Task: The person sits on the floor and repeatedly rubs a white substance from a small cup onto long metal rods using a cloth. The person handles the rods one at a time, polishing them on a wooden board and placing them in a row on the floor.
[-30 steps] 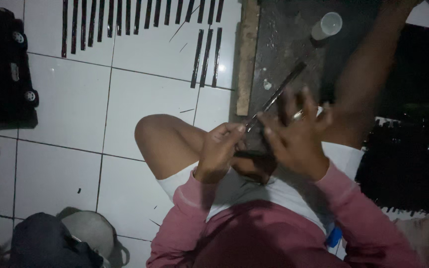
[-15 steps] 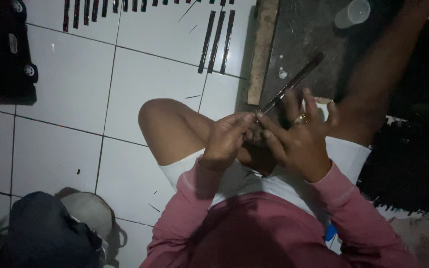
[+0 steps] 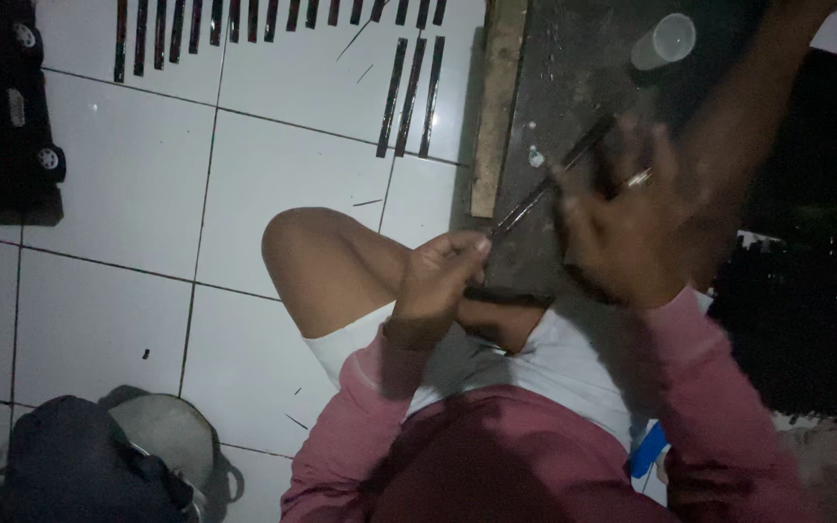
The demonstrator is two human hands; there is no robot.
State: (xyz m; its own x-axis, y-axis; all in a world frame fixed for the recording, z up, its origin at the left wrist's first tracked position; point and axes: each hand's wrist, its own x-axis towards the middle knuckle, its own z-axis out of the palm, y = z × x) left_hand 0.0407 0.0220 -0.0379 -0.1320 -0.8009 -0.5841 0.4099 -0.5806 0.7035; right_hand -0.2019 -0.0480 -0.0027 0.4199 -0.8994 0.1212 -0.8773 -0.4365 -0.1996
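I sit on a white tiled floor (image 3: 118,291) with my knee raised. My left hand (image 3: 443,276) pinches the lower end of a thin dark stick (image 3: 554,179) that slants up to the right. My right hand (image 3: 632,228), blurred and wearing a ring, is closed around the upper part of the same stick. A short dark flat piece (image 3: 506,295) lies under my hands on my leg. I wear pink sleeves and white shorts.
Rows of dark sticks (image 3: 273,24) lie on the tiles at the top, with three more (image 3: 409,97) beside a wooden plank (image 3: 496,107). A pale cup (image 3: 663,41) stands on the dark surface. A dark pile (image 3: 806,329) lies right. A bag (image 3: 99,465) sits bottom left.
My right hand has slid up and to the right along the stick and is now blurred. My left hand stays near my knee on the stick's lower end.
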